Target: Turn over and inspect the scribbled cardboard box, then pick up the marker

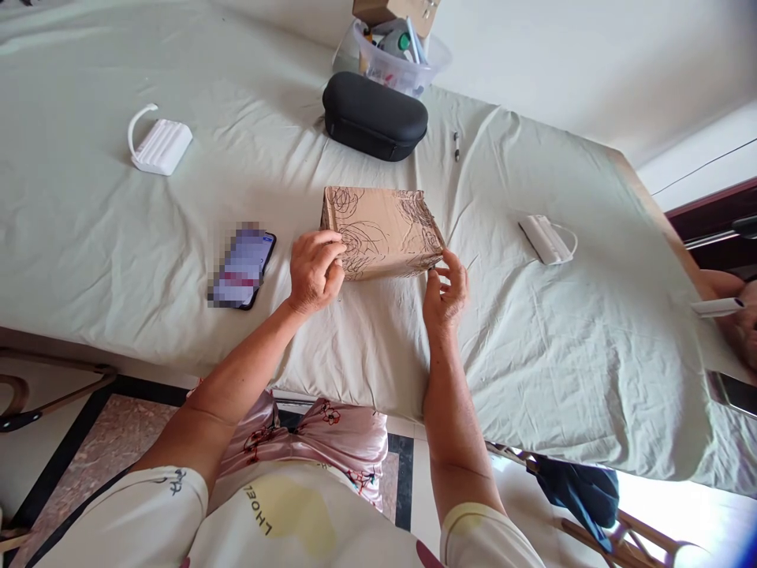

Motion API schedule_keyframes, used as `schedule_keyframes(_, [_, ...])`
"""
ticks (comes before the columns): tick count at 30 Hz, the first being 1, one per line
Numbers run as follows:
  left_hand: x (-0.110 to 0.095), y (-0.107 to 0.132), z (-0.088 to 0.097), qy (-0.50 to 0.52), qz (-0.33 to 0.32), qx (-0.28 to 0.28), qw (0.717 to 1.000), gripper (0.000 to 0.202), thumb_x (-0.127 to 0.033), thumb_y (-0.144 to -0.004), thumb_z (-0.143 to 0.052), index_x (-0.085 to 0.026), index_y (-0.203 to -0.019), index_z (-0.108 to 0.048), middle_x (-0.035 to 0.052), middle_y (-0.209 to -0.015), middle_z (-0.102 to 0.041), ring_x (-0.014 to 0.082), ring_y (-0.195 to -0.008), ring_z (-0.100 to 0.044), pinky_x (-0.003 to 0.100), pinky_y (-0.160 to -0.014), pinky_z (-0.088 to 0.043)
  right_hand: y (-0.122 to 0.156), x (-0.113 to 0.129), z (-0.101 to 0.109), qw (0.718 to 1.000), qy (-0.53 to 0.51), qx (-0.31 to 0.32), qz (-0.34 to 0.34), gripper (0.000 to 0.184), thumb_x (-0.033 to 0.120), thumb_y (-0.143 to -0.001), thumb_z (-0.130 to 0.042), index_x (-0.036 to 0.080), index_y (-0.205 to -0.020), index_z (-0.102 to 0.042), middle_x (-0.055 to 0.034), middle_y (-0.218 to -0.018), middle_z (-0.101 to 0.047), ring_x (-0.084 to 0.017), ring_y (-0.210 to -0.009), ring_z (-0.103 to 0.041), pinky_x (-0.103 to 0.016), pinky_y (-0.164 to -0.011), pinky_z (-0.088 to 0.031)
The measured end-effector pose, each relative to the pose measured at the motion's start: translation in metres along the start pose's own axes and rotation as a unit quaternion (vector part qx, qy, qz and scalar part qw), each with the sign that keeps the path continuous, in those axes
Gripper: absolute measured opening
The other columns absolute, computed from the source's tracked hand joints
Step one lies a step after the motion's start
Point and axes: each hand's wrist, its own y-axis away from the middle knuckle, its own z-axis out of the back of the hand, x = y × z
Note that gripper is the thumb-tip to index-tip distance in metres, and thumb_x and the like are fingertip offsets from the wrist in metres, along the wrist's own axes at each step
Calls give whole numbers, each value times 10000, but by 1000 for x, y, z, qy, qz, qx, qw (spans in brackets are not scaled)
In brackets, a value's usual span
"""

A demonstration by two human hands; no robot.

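In the head view, a small brown cardboard box (pixel 393 225) with dark looping pen scribbles sits in front of me on the cloth. My left hand (pixel 316 270) is at its near left corner, fingers bent over the edge. At the near right corner, my right hand (pixel 446 293) pinches the box between thumb and fingers. The underside of the box is hidden. Left of my left hand lies a phone (pixel 244 268) with its screen lit and partly pixelated.
A black hard case (pixel 375 116) lies beyond the box, before a clear plastic tub (pixel 393 71) of bottles. White power-bank-like blocks with loops lie left (pixel 162 147) and right (pixel 545 240). A pen (pixel 456 147) lies beyond the box. At the right edge, another person's arm (pixel 742 315) shows beside a dark phone (pixel 733 392).
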Motion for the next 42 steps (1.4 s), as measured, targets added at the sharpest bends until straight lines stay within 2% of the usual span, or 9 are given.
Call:
schedule_keyframes(3, [2,0,-1,15,13,-30,999,231,-220,-978,-461,-251,-1099,-655,108,-1238,-713,274,-1188,-656,474,-1084,-533,3,3,-3,999,-38,29,-18,454,408,-988,-593,265,-1418,-626,-93,-1234,-747,-166,-849,-715,-328,-760,-630])
schedule_keyframes(7, [4,1,-5,39,56,-54,996,168,-313,-1054,-465,-240,-1132,-594,133,-1290,-658,261,-1237,-639,407,-980,-596,9,7,-8,997,-54,50,-18,489,406,-986,-599,282,-1459,-590,-85,-1272,-732,-112,-692,-640,-322,-740,-633])
schedule_keyframes(13, [12,4,-15,66,138,-57,987,310,-418,-1109,-478,-251,-1367,-516,126,-1333,-644,224,-1219,-668,331,-941,-625,13,4,-13,996,-69,37,-32,543,418,-986,-591,295,-1512,-543,-44,-1208,-712,-84,-635,-586,-279,-655,-596])
schedule_keyframes(18, [17,8,-23,61,185,-23,981,397,-398,-1077,-571,-229,-1425,-483,131,-1338,-655,251,-1234,-678,359,-957,-618,11,-5,-14,995,-12,66,-75,306,412,-945,-599,231,-1175,-688,-37,-1073,-738,-102,-614,-602,-293,-639,-531])
schedule_keyframes(24, [16,13,-31,14,206,8,978,423,-305,-1003,-661,-225,-1387,-501,139,-1283,-682,304,-1241,-681,455,-1056,-599,13,-10,-16,989,41,127,-70,171,378,-853,-620,232,-941,-614,-24,-974,-757,-98,-534,-521,-305,-636,-477])
schedule_keyframes(28, [18,17,-34,2,207,17,978,461,-337,-1008,-677,-220,-1417,-499,154,-1313,-681,322,-1285,-670,481,-1101,-576,13,-9,-17,987,48,133,-73,185,403,-830,-629,234,-888,-581,-27,-962,-746,-94,-524,-488,-312,-640,-461])
schedule_keyframes(33, [20,15,-32,27,180,-8,983,522,-529,-1056,-616,-203,-1445,-499,139,-1253,-704,278,-1147,-711,410,-998,-601,11,-2,-15,994,8,79,-80,337,422,-844,-660,221,-1115,-656,6,-880,-681,-136,-657,-592,-300,-657,-483])
schedule_keyframes(37, [16,12,-25,44,127,-36,990,670,-677,-1068,-507,-181,-1516,-465,164,-1297,-688,276,-1176,-694,412,-1050,-568,13,9,-12,999,-38,-11,-10,532,440,-909,-690,241,-1392,-588,29,-852,-612,-149,-749,-606,-312,-723,-532])
schedule_keyframes(42, [4,8,-13,47,81,-80,992,677,-675,-1088,-436,-184,-1554,-463,188,-1398,-646,284,-1274,-651,420,-1067,-566,15,15,-9,990,-78,-95,63,487,483,-956,-682,261,-1381,-592,26,-868,-550,-138,-742,-571,-313,-721,-551])
